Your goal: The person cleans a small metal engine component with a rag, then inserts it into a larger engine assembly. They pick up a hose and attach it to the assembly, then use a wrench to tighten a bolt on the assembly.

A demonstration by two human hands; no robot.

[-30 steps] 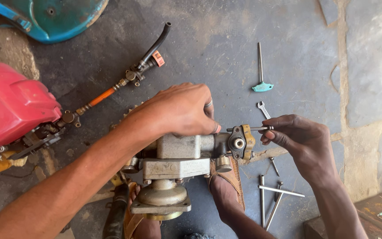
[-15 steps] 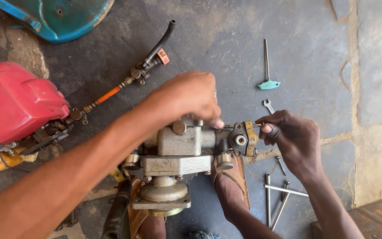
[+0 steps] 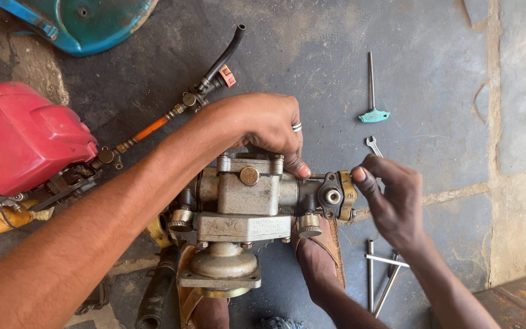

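Left hand [image 3: 257, 125] shifted up pump body [image 3: 248, 195]; right hand [image 3: 394, 195] at flange [image 3: 336, 195].

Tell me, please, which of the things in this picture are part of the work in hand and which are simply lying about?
In hand:
- metal pump body, steadied from above by the left hand
- its end fitting, touched by the right hand

Lying about:
- teal-handled T-wrench
- small spanner
- metal rods
- red cover
- teal cover
- orange-sleeved hose

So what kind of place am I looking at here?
Probably an outdoor or open repair spot, working on the ground: a metal pump body held over a stained concrete floor, loose spanners and a T-handle key nearby.
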